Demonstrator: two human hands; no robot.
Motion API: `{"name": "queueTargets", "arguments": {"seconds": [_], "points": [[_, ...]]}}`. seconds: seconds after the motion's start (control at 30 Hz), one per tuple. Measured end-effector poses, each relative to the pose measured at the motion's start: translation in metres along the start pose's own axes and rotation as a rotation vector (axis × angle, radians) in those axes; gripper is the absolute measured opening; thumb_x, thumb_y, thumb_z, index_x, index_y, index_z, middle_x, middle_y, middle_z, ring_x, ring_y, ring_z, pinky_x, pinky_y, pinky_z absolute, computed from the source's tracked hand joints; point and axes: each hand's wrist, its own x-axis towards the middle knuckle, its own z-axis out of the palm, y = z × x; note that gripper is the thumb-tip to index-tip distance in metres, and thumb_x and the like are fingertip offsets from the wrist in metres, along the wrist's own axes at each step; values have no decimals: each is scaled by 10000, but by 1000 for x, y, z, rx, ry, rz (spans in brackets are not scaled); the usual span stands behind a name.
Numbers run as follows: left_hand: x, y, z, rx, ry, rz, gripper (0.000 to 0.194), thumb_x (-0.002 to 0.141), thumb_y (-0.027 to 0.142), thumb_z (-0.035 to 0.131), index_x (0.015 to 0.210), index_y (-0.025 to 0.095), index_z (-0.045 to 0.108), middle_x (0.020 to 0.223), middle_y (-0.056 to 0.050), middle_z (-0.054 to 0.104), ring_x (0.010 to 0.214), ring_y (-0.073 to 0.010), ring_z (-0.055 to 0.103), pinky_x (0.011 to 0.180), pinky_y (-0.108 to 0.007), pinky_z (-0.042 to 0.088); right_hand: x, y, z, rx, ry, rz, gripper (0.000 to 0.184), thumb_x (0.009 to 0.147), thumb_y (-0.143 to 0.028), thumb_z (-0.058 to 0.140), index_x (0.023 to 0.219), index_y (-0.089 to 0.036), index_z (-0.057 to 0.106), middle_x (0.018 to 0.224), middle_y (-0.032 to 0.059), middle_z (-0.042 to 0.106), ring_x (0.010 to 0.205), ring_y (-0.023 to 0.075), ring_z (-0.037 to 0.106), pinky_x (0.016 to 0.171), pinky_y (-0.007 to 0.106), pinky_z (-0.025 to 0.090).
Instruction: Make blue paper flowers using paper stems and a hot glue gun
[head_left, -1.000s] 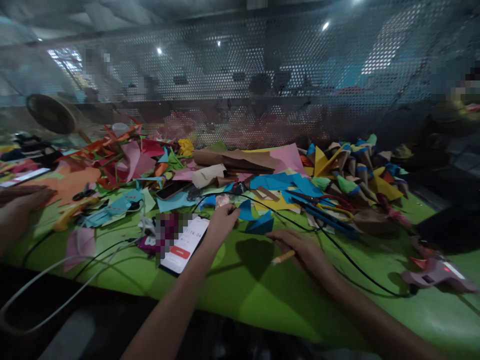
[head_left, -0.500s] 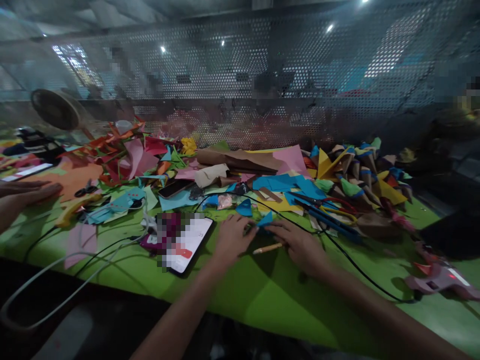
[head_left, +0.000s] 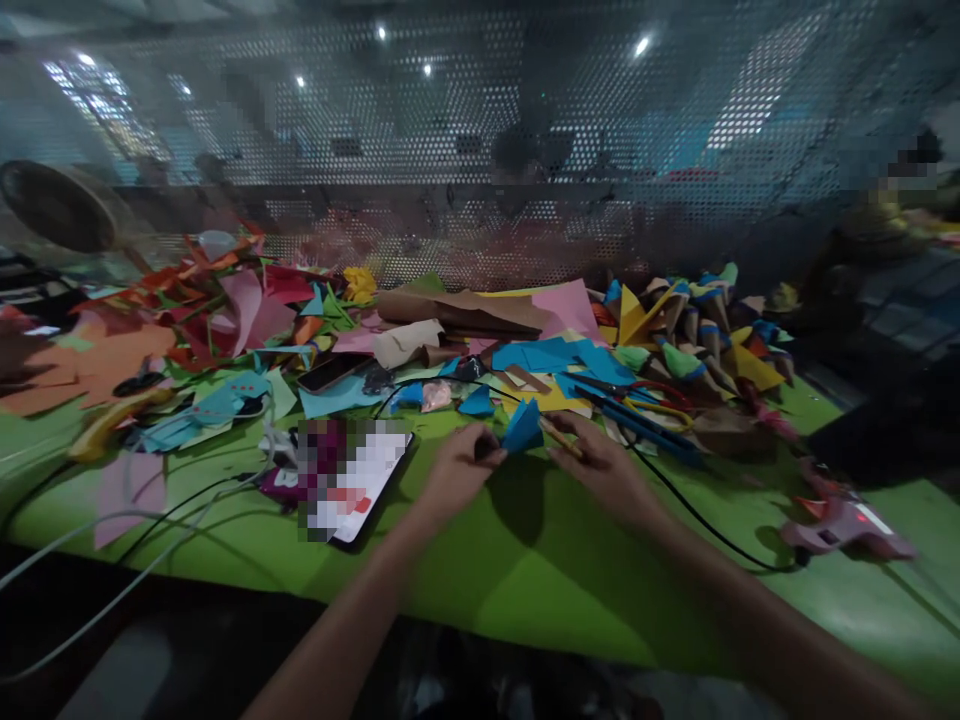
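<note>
My left hand (head_left: 469, 460) pinches a folded piece of blue paper (head_left: 523, 428) by its lower left side, raised just over the green table (head_left: 465, 600). The paper stands up like a small pointed cone. To its right, my right hand (head_left: 600, 458) is closed on a short tan wooden stick (head_left: 561, 438), whose tip points at the blue paper. Whether the tip touches the paper I cannot tell. Another small blue paper piece (head_left: 477, 401) lies just behind my left hand.
Left of my hands lies a lit phone (head_left: 371, 490). A pink glue gun (head_left: 847, 525) rests at the right, its black cable crossing the table. Blue-handled scissors (head_left: 637, 420), brown paper (head_left: 465, 312) and paper cones (head_left: 709, 335) are behind. A yellow-handled tool (head_left: 116, 425) sits left.
My right hand has picked up the wooden stick from the table. The blue paper is now raised and upright in my left hand. The view has shifted, and another person's hand at left has moved back.
</note>
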Motion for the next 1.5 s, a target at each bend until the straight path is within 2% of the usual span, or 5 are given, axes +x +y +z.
{"name": "queueTargets", "arguments": {"seconds": [0.4,0.8,1.1,1.33,1.5], "points": [[-1,-2,1,-564,-183,-100,390,676,298,789,955,188,538,734,10,663,720,-164,648,683,-289,472,0,-17,3,660,-35,387,494,702,-399,802,1121,-198,633,697,-38,605,593,121,554,565,248,441],[-3,4,-1,-533,-306,-93,385,741,363,742,1030,145,613,825,-52,702,789,-183,655,752,-309,482,0,-12,0,520,-3,290,270,736,-364,770,938,-206,686,895,31,669,777,169,601,702,296,482],[-3,4,-2,-421,-140,-30,179,740,265,689,886,167,660,839,-34,677,813,-182,620,753,-303,483,-3,-16,2,511,26,339,268,654,-361,785,835,-187,690,687,-17,619,626,148,541,604,279,440],[-8,14,-10,-605,-149,-206,228,782,235,577,957,194,718,795,-20,676,715,-142,599,633,-242,453,-3,-21,0,485,38,210,61,661,-230,667,721,-217,663,792,18,678,818,214,614,812,355,480],[-5,11,-7,-709,-198,-187,362,727,361,732,1030,170,676,744,-2,625,677,-120,568,615,-224,429,-4,-19,2,468,45,202,82,660,-211,648,734,-213,684,782,19,689,813,220,625,817,363,482]]}}
